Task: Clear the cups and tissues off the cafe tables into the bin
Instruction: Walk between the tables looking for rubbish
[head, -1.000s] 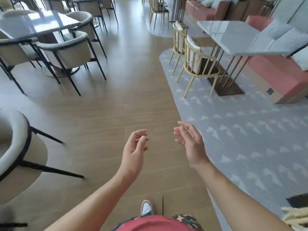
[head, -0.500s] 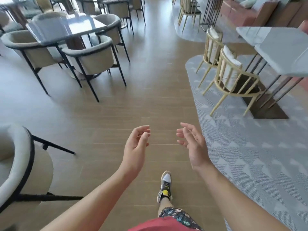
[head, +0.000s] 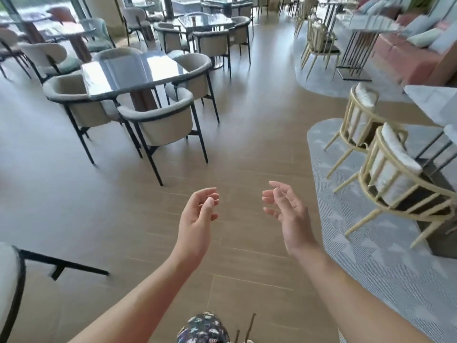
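Underfoot, a floor of long tan wood-look planks with thin seams runs from 6 o'clock up to 12 o'clock, matte and lightly streaked with daylight from the windows at the far end. At 11 o'clock stands a glass-topped table, rectangular with rounded corners, its dark glossy top mirroring the bright sky. Round it are tub armchairs with curved beige padded backs, grey piping and thin black metal legs. Another chair of that kind shows partly at 8 o'clock. At 12 o'clock, farther off, is a second glass table; a small upright thing stands on it, too blurred to tell what it is.

From 2 to 4 o'clock a grey woven rug with a curved edge and pale triangles lies on the planks. On it stand gold cane-style chairs with slim rounded bars and white cushions, drawn up to a pale stone table on dark slanted legs. A pink sofa with grey cushions sits at 1 o'clock.

Near 6 o'clock both bare forearms reach forward over the floor. The left hand and right hand are apart, palms turned toward each other, fingers loosely curled, holding nothing. Patterned fabric shows at the bottom edge.
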A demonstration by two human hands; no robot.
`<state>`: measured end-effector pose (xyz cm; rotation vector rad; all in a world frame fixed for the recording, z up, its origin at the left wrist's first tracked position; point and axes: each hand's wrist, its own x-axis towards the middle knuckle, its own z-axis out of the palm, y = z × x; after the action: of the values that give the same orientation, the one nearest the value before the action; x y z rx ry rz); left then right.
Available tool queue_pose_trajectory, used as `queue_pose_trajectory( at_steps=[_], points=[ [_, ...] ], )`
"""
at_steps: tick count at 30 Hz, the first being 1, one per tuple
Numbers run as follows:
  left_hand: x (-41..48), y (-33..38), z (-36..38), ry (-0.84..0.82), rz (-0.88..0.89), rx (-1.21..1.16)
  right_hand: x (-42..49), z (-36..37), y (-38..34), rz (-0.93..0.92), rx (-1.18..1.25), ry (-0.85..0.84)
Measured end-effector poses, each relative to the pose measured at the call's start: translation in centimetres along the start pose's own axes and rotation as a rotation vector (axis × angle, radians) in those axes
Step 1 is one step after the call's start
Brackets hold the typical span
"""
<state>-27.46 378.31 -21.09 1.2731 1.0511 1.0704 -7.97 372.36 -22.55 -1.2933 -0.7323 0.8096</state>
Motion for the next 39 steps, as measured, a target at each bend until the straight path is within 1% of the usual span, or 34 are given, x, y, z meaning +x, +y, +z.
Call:
queue_pose_trajectory(
  at_steps=[5,10,17,22,29,34,39],
  points=[
    [11.0,0.6,2.0,0.023,0.034,-0.025,11.4,2.2,-0.1,-0.011,-0.002,-0.021],
    [24.0,0.2,3.4,0.025,0.063,-0.043,23.5,5.7,1.0,-0.019,-0.018,-0.026],
    [41.1,1.7,5.2,-0.026,0.058,-0.033,39.0,10.3,1.0,-0.009,0.002,0.034],
    [50.2,2.2,7.6,-0.056,0.043,-0.011,46.9,11.2,1.8,0.019,0.009,0.07],
    [63.4,0.2,15.7,-0.113,0.02,-0.024,60.4,8.2,3.8,0.044,0.015,0.166],
    [74.0,-1.1,24.5,-0.162,0.03,-0.023,72.8,3.5,4.9,0.047,0.044,0.236],
    [84.1,-0.4,33.3,-0.188,0.016,-0.021,85.9,-1.6,3.0,0.037,0.045,0.264]
  ],
)
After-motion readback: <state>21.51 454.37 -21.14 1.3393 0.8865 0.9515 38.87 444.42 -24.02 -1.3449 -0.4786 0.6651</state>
